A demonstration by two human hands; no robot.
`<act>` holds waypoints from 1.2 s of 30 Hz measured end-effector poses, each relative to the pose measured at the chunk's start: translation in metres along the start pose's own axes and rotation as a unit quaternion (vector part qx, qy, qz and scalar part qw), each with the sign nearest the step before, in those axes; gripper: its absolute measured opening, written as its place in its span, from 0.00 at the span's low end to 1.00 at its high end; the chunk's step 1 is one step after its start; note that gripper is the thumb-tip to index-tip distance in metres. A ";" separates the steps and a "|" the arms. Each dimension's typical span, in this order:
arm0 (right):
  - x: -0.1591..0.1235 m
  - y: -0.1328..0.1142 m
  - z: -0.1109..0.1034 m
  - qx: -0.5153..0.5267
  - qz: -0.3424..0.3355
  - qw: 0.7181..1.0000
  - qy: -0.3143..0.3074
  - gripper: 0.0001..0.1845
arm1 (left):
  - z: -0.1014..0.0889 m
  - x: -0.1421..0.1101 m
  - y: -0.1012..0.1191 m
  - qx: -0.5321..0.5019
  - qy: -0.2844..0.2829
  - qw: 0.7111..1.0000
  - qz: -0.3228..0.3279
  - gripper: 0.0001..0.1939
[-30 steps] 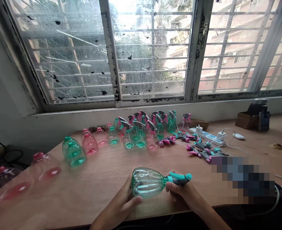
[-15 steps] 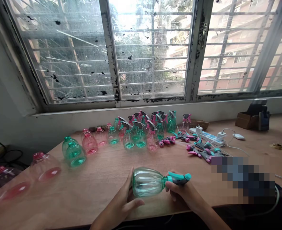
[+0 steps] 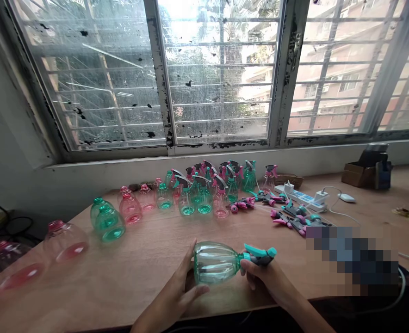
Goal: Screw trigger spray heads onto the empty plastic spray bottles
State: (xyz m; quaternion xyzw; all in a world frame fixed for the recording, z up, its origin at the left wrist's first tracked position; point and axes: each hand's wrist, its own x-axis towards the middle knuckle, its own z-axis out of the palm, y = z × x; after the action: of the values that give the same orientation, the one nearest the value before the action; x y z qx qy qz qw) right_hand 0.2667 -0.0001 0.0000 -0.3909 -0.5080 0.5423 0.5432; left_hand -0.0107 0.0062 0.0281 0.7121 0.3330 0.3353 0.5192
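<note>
**Between my hands, a green spray bottle (image 3: 214, 262) held**

My right hand (image 3: 265, 277) clenches the bottle's neck below its teal trigger head (image 3: 260, 253); my left hand (image 3: 173, 290) cups the empty-looking body. Beyond the grip, more bottles (image 3: 203, 196) stand on the wooden desk (image 3: 138, 273).

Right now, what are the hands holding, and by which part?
One green plastic spray bottle: the right hand grips the teal sprayer head at the neck; the left hand cups the body.
</note>
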 end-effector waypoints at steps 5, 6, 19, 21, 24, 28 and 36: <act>-0.001 -0.004 0.002 -0.032 -0.001 0.999 -0.026 0.23 | -0.002 0.000 0.000 0.007 0.006 1.000 -0.025 0.55; -0.002 -0.005 0.002 -0.035 0.000 0.999 -0.026 0.23 | -0.002 -0.001 0.000 0.015 0.006 1.000 -0.023 0.53; -0.001 -0.005 0.002 -0.045 -0.006 0.999 -0.015 0.23 | -0.004 0.001 -0.006 0.057 0.024 0.998 -0.011 0.60; -0.002 -0.007 0.003 -0.044 -0.003 0.999 -0.017 0.22 | -0.004 0.001 0.000 0.055 0.028 0.998 -0.018 0.58; -0.003 -0.009 0.003 -0.037 0.009 0.999 -0.019 0.21 | -0.003 0.001 0.012 0.075 0.025 0.997 -0.001 0.47; -0.003 -0.007 0.003 -0.037 0.005 0.999 -0.016 0.22 | -0.003 0.003 0.010 0.053 0.027 0.998 0.006 0.51; -0.002 -0.005 0.001 -0.037 -0.006 0.999 -0.020 0.22 | -0.001 0.003 0.001 -0.025 0.013 1.000 -0.008 0.54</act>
State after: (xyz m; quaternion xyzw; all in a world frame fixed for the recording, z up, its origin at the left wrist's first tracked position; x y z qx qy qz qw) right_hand 0.2671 -0.0022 0.0045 -0.3961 -0.5409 0.5276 0.5216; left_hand -0.0095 0.0084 0.0298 0.6920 0.3373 0.3482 0.5349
